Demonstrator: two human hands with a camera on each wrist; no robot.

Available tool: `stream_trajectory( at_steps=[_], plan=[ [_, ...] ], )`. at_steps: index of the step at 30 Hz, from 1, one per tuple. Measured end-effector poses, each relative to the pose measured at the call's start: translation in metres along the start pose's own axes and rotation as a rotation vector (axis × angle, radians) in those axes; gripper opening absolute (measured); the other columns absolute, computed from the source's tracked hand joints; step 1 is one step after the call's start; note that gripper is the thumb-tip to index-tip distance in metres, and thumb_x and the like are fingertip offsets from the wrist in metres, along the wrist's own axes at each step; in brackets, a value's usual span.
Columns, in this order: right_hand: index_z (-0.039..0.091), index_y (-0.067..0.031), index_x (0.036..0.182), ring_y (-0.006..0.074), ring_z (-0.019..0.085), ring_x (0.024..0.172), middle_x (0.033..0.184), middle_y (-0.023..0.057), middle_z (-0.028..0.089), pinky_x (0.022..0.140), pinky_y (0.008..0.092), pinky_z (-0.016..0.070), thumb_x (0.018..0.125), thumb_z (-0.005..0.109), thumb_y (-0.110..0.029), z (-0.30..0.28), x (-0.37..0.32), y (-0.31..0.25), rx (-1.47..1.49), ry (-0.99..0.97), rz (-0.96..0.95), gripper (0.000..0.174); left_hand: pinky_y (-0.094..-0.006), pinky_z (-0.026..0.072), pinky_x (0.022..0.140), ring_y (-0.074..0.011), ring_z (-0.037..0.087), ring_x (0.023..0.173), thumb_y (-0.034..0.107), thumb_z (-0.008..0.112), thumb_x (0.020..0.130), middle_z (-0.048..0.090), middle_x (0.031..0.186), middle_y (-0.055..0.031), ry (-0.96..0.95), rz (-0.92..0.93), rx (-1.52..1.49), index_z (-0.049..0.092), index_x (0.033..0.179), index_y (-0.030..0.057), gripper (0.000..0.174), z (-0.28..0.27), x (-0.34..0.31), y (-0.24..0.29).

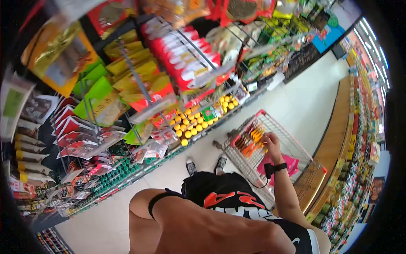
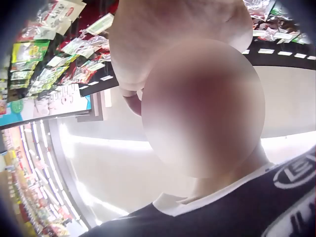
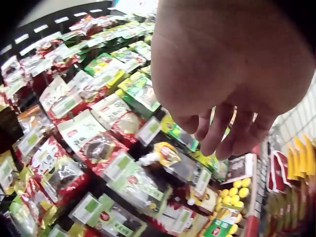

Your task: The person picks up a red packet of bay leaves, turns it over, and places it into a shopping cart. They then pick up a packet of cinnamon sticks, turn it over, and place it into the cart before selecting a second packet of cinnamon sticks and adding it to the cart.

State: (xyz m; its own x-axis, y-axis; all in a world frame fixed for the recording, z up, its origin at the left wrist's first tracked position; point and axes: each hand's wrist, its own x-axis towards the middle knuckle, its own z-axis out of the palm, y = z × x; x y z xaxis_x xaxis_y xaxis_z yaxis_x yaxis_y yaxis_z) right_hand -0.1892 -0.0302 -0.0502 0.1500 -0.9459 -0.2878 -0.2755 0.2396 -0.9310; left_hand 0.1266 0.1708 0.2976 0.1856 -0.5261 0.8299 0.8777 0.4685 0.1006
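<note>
My right hand [image 1: 272,146] is over the shopping cart [image 1: 302,148], with its fingers loosely bent. In the right wrist view this hand [image 3: 227,74] has nothing in its fingers. Beneath and beside it in the cart lie yellow and orange packets [image 1: 253,142], with a bright pink bag [image 1: 289,164] closer to my body. My left arm is folded up across the front of the head view. In the left wrist view my left hand [image 2: 173,49] is raised beside my head; most of its fingers are hidden.
Racks of hanging snack packets [image 1: 139,76] line the left side. Yellow-lidded jars [image 1: 192,127] and green-capped bottles [image 1: 116,173] sit low on the rack. A wooden-fronted shelf [image 1: 334,131] with jars runs along the right of the aisle floor [image 1: 313,99].
</note>
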Motion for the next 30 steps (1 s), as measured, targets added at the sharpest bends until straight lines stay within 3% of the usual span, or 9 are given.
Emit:
stream_trajectory(
  at_steps=[3, 7, 9, 10, 12, 14, 20, 26, 30],
  plan=[
    [0.062, -0.0034, 0.102, 0.0119, 0.063, 0.08, 0.091, 0.0043, 0.066, 0.073, 0.0258, 0.0501, 0.096, 0.054, -0.013, 0.022, 0.015, -0.078, -0.003, -0.016, -0.204, 0.014, -0.0351, 0.0376, 0.074, -0.0241, 0.041, 0.079, 0.077, 0.024, 0.09, 0.039, 0.104, -0.0133, -0.216, -0.022, 0.089, 0.072, 0.121, 0.014, 0.085, -0.008, 0.008, 0.026],
    [0.06, -0.0001, 0.096, 0.0123, 0.059, 0.082, 0.088, 0.0046, 0.064, 0.076, 0.0269, 0.0472, 0.098, 0.053, -0.019, 0.068, 0.019, -0.203, 0.098, -0.165, -0.515, 0.02, -0.0355, 0.0379, 0.074, -0.0238, 0.041, 0.079, 0.075, 0.025, 0.09, 0.04, 0.104, -0.0132, -0.236, 0.004, 0.122, 0.072, 0.12, 0.0147, 0.082, -0.013, 0.012, 0.049],
    [0.059, -0.0009, 0.094, 0.0153, 0.058, 0.088, 0.092, 0.0079, 0.063, 0.084, 0.0289, 0.0456, 0.1, 0.052, -0.029, 0.092, 0.026, -0.262, 0.225, -0.376, -0.735, 0.029, -0.0357, 0.038, 0.074, -0.0236, 0.041, 0.079, 0.075, 0.026, 0.091, 0.04, 0.104, -0.0132, -0.214, 0.009, 0.143, 0.072, 0.12, 0.015, 0.081, -0.01, 0.012, 0.058],
    [0.059, 0.0002, 0.102, 0.0184, 0.058, 0.095, 0.098, 0.0103, 0.063, 0.091, 0.0301, 0.0432, 0.1, 0.05, -0.036, 0.105, 0.026, -0.292, 0.34, -0.507, -0.762, 0.037, -0.0358, 0.0381, 0.074, -0.0236, 0.041, 0.079, 0.074, 0.027, 0.091, 0.04, 0.104, -0.0132, -0.207, 0.009, 0.154, 0.072, 0.12, 0.0152, 0.08, -0.008, 0.011, 0.061],
    [0.05, 0.0014, 0.132, 0.024, 0.054, 0.122, 0.127, 0.0157, 0.058, 0.107, 0.0368, 0.0399, 0.103, 0.045, -0.031, 0.138, 0.014, -0.339, 0.702, -0.554, -0.578, 0.044, -0.036, 0.0382, 0.074, -0.0234, 0.042, 0.079, 0.073, 0.027, 0.091, 0.041, 0.104, -0.0131, -0.199, 0.012, 0.165, 0.072, 0.12, 0.0155, 0.079, -0.004, 0.009, 0.065],
    [0.038, 0.011, 0.137, 0.0338, 0.042, 0.136, 0.143, 0.0258, 0.043, 0.115, 0.0432, 0.0337, 0.103, 0.044, -0.029, 0.167, 0.006, -0.385, 0.849, -0.668, -0.392, 0.053, -0.0362, 0.0383, 0.074, -0.0233, 0.042, 0.079, 0.073, 0.028, 0.092, 0.041, 0.104, -0.0131, -0.202, 0.017, 0.17, 0.073, 0.12, 0.0159, 0.077, 0.0, 0.009, 0.067],
    [0.006, 0.0137, 0.147, 0.0422, 0.023, 0.144, 0.153, 0.0344, 0.015, 0.12, 0.0449, 0.0266, 0.1, 0.05, -0.028, 0.229, 0.028, -0.422, 1.004, -0.77, 0.015, 0.076, -0.0368, 0.0387, 0.074, -0.0229, 0.043, 0.079, 0.07, 0.03, 0.093, 0.042, 0.104, -0.0129, -0.22, 0.043, 0.2, 0.073, 0.119, 0.0169, 0.073, 0.008, 0.009, 0.075],
    [0.009, 0.0149, 0.146, 0.0407, 0.029, 0.142, 0.15, 0.0325, 0.024, 0.117, 0.0467, 0.0305, 0.099, 0.05, -0.027, 0.234, 0.033, -0.424, 1.153, -0.85, 0.019, 0.075, -0.0374, 0.0391, 0.074, -0.0225, 0.044, 0.079, 0.068, 0.032, 0.094, 0.042, 0.105, -0.0128, -0.232, 0.045, 0.203, 0.073, 0.118, 0.0179, 0.069, 0.011, 0.01, 0.077],
    [0.015, 0.0146, 0.144, 0.0396, 0.035, 0.137, 0.147, 0.0317, 0.029, 0.115, 0.051, 0.0313, 0.096, 0.055, -0.031, 0.234, 0.028, -0.427, 1.067, -0.66, 0.034, 0.077, -0.0379, 0.0394, 0.075, -0.0222, 0.044, 0.079, 0.067, 0.034, 0.095, 0.043, 0.105, -0.0127, -0.24, 0.054, 0.189, 0.073, 0.118, 0.0186, 0.066, 0.008, 0.015, 0.073]
  ],
)
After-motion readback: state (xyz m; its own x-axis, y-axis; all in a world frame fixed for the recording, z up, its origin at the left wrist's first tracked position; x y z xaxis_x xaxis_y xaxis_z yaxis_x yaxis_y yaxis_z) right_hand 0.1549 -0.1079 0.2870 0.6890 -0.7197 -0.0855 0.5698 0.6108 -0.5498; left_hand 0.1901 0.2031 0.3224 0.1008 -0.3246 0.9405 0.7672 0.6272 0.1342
